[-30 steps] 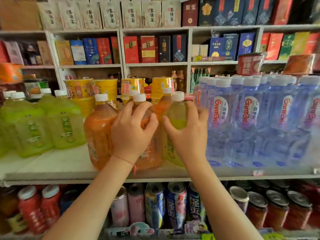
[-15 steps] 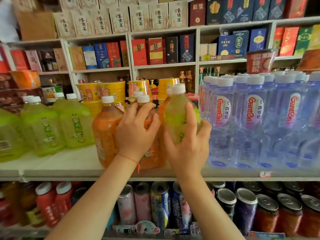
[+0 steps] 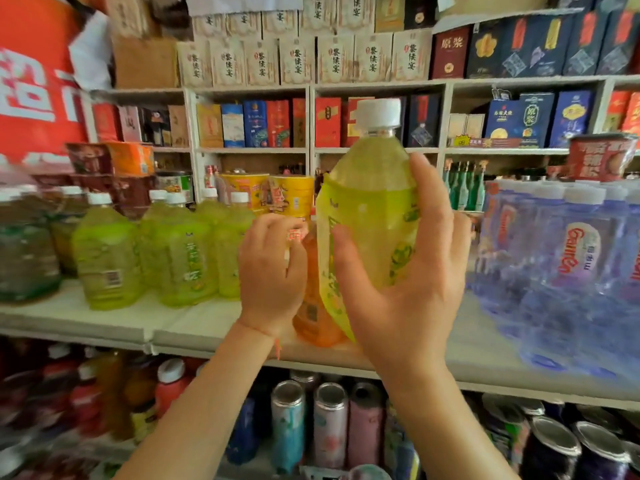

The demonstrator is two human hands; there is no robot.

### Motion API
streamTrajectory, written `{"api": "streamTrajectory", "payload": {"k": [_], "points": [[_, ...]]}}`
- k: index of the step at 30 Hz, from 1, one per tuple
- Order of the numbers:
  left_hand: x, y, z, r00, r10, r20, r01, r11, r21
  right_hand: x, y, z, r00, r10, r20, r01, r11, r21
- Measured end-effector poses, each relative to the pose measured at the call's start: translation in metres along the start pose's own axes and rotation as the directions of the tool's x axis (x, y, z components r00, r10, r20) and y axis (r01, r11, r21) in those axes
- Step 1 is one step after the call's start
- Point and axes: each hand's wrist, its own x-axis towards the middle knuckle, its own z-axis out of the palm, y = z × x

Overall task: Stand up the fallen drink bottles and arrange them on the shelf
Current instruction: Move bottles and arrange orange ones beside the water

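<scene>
My right hand (image 3: pixel 408 285) grips a yellow-green tea bottle (image 3: pixel 370 216) with a white cap and holds it upright above the white shelf (image 3: pixel 194 327), well clear of the board. My left hand (image 3: pixel 273 271) lies against the orange drink bottles (image 3: pixel 313 317) standing at the shelf's front; most of them is hidden behind both hands, and whether the fingers curl round one is unclear. A row of green tea bottles (image 3: pixel 180 258) stands upright to the left.
Blue water bottles (image 3: pixel 571 268) crowd the shelf's right side. Yellow noodle cups (image 3: pixel 273 195) stand behind the bottles. Cans (image 3: pixel 329 424) and red-capped bottles (image 3: pixel 169 382) fill the shelf below. Boxed goods line the wall shelves behind.
My right hand has lifted the yellow-green bottle up off the shelf, out from beside the orange bottles. The view has swung left. My left hand stays on the orange bottles.
</scene>
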Motion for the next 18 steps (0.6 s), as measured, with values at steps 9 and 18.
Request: {"api": "streamTrajectory", "payload": {"k": [9, 18], "points": [[0.003, -0.139, -0.058, 0.988, -0.064, 0.139, 0.012, 0.938, 0.347, -0.046, -0.028, 0.141, 0.988, 0.083, 0.128, -0.086, 0.996, 0.017], [0.01, -0.19, -0.081, 0.967, -0.116, 0.227, 0.086, 0.987, 0.137, -0.093, -0.01, 0.229, 0.937, 0.274, 0.219, -0.284, 0.959, 0.015]]}}
